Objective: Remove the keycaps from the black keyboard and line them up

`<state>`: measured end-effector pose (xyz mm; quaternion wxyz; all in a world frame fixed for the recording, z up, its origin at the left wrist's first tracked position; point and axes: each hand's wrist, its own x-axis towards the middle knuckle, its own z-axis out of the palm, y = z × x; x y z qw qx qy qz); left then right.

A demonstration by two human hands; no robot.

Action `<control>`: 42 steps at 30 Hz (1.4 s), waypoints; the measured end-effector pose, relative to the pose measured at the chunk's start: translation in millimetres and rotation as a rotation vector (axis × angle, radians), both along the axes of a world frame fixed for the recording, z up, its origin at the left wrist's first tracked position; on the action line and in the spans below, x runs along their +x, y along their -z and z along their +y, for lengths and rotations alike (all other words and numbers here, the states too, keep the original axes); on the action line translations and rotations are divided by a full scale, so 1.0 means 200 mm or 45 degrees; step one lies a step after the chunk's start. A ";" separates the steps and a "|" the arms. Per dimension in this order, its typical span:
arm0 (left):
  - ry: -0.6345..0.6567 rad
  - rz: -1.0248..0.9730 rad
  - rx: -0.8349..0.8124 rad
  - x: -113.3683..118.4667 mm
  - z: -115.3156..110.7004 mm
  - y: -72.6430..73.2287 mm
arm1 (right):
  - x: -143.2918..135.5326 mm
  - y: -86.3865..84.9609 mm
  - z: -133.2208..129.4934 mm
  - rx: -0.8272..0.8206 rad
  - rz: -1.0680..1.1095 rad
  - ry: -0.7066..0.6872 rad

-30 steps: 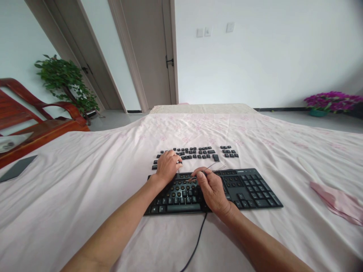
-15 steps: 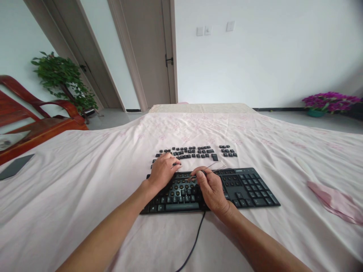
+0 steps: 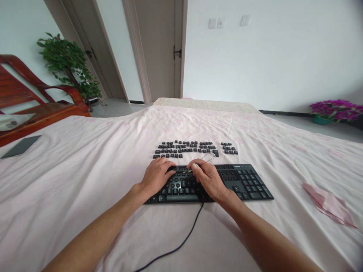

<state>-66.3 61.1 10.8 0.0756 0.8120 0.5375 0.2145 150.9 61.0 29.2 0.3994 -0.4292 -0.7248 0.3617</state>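
A black keyboard [image 3: 184,198] lies on the pink cloth, many of its key places bare with round spots showing. My right hand [image 3: 208,177] is closed on a thin wire tool [image 3: 209,157], its lower end over the upper middle of the keyboard. Resting at the keyboard's upper left is my left hand [image 3: 159,174], thumb and forefinger a little apart, nothing visible between them. Behind the keyboard, loose black keycaps [image 3: 187,150] lie in rows, with a smaller group [image 3: 229,148] to their right.
A black cable [image 3: 181,245] runs from the keyboard toward the front edge. On the right lies a folded pink cloth [image 3: 329,204]; a dark flat object [image 3: 22,146] is at far left. Beyond stand a wooden chair [image 3: 65,109] and a plant [image 3: 66,60].
My left hand has come down from near the keycaps to the keyboard's upper left; the dark piece at its fingertips no longer shows. The camera view has shifted slightly.
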 end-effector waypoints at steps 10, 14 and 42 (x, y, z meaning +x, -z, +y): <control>-0.006 -0.133 0.047 0.04 -0.06 0.02 | 0.00 0.04 -0.04 0.167 -0.145 -0.199; 0.144 -0.176 -0.076 0.05 -0.08 0.01 | -0.01 0.07 -0.04 0.201 -0.172 -0.249; 0.324 -0.171 -0.049 0.08 -0.07 0.02 | -0.05 0.12 -0.05 0.484 -0.316 -0.315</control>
